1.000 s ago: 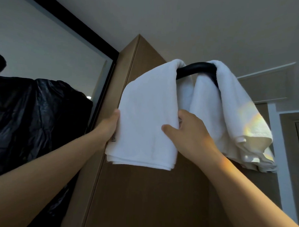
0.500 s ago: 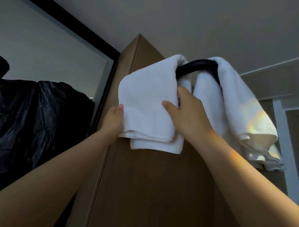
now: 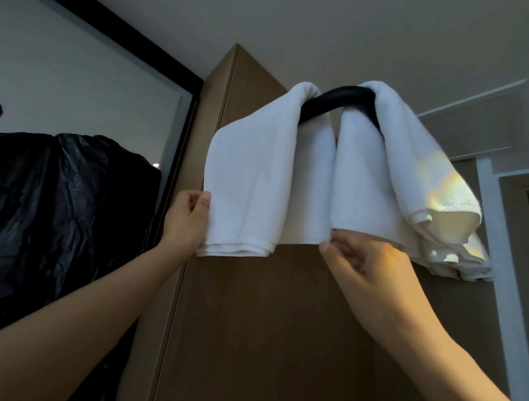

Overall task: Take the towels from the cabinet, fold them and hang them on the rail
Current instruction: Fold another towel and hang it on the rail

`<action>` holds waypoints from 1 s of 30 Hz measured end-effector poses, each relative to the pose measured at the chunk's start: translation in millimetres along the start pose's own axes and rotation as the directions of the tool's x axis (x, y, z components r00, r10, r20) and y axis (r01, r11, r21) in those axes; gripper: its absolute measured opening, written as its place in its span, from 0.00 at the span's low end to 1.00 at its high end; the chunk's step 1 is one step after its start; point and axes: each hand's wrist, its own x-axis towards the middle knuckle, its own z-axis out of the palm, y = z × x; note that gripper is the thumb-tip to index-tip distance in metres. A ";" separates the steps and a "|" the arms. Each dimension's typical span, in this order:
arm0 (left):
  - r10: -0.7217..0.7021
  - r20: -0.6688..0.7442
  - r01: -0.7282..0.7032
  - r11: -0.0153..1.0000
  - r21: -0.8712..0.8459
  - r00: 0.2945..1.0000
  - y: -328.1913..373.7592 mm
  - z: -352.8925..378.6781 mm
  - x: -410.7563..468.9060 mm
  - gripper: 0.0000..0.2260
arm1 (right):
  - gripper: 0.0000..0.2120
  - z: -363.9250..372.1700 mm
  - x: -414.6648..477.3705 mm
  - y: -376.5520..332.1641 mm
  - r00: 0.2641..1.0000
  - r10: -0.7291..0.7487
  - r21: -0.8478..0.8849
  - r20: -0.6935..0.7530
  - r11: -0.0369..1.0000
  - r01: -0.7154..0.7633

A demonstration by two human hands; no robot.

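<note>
View: head, the only one, looking up at the hands.
Rail: one black rail [image 3: 337, 100], curved, above the top of the cabinet [image 3: 267, 321].
Left towel: white left towel [image 3: 252, 175], folded in layers and draped over the rail's left part, with a front fall and a shorter rear fall.
Right towel: white right towel [image 3: 410, 164], draped over the rail's right part, its outer end bunched and uneven, with a patch of coloured light on it.
Spacing: the two towels touch lower down; a short bare stretch of rail shows between them at the top.
Left hand: left hand [image 3: 186, 221] pinches the left towel's outer edge near the bottom, thumb on the front.
Right hand: right hand [image 3: 372, 262] pinches a bottom corner between thumb and forefinger. It looks like the left towel's rear fall, but the right towel's edge lies just beside it, so this is not certain.
Done: both visible towels are out of the cabinet, folded and over the rail.
Step in hand: squaring up the left towel, as I judge it.
Left: letting go, and perhaps tidying the right towel's bunched end. Whether more towels wait in the cabinet cannot be seen.
Count: two towels, one rail, one cabinet, two hands.
Other: a black bag [image 3: 66, 206] hangs at left.
</note>
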 end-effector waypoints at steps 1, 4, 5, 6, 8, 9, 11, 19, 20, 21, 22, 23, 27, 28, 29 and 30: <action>0.016 -0.005 -0.016 1.000 0.017 1.000 2.8 -2.8 -3.5 0.12 | 0.21 0.7 -1.4 1.7 1.000 0.007 -0.001 0.017 1.000 -0.007; 0.111 -0.056 -0.105 0.990 0.099 0.992 15.6 -12.6 -13.8 0.14 | 0.23 2.2 -2.6 3.2 0.999 0.018 0.010 0.037 1.000 -0.019; 0.148 -0.059 -0.140 0.982 0.126 0.987 21.8 -16.6 -18.5 0.14 | 0.21 2.0 -4.0 1.8 0.999 0.009 0.018 0.038 1.000 -0.010; 0.182 -0.054 -0.172 0.974 0.146 0.982 28.7 -20.7 -24.0 0.15 | 0.18 1.3 -5.4 -0.6 0.999 -0.020 0.027 0.036 0.999 0.019; 0.269 -0.024 -0.258 0.942 0.212 0.963 43.2 -28.6 -36.4 0.16 | 0.09 -1.9 -9.8 -8.5 0.992 -0.128 0.045 -0.005 0.991 0.128; 0.324 0.003 -0.314 0.915 0.252 0.946 50.5 -31.7 -43.0 0.16 | 0.07 -4.1 -11.1 -13.5 0.984 -0.176 0.064 -0.042 0.982 0.178; 0.394 0.062 -0.397 0.886 0.241 0.917 65.1 -35.8 -56.3 0.14 | 0.10 -8.4 -8.3 -21.9 0.967 -0.227 0.119 -0.115 0.963 0.240; 0.480 0.182 -0.507 0.849 0.150 0.858 102.0 -32.9 -98.7 0.22 | 0.22 -12.7 33.1 -8.0 0.998 0.015 0.022 0.057 1.000 -0.016; 0.471 0.192 -0.501 0.851 0.160 0.861 103.7 -30.6 -100.7 0.24 | 0.22 -14.1 36.6 -5.3 0.998 0.040 0.008 0.054 0.999 -0.040; 0.460 0.194 -0.491 0.855 0.166 0.867 105.0 -28.0 -102.1 0.26 | 0.21 -15.0 40.3 -2.7 0.997 0.052 -0.012 0.051 0.999 -0.052; 0.451 0.188 -0.482 0.860 0.171 0.872 105.8 -25.8 -103.1 0.28 | 0.22 -15.1 44.0 -0.5 0.997 0.059 -0.043 0.054 0.997 -0.056; 0.447 0.180 -0.476 0.861 0.180 0.876 106.1 -23.7 -103.8 0.29 | 0.22 -14.9 47.0 1.0 0.996 0.061 -0.088 0.057 0.995 -0.056; 0.413 0.191 -0.453 0.851 0.268 0.890 104.9 -17.5 -104.4 0.32 | 0.19 -8.3 56.8 5.9 0.995 0.077 -0.265 0.067 0.962 -0.057; 0.395 0.193 -0.436 0.857 0.275 0.898 104.7 -16.6 -104.7 0.32 | 0.20 -5.8 58.7 6.5 0.993 0.095 -0.313 0.076 0.947 -0.066; 0.382 0.190 -0.422 0.864 0.275 0.904 104.5 -16.4 -104.8 0.31 | 0.21 -3.5 59.8 7.1 0.990 0.114 -0.356 0.084 0.931 -0.077; 0.378 0.187 -0.418 0.867 0.273 0.907 104.4 -16.7 -104.7 0.30 | 0.23 -0.9 60.9 7.2 0.988 0.125 -0.375 0.085 0.923 -0.085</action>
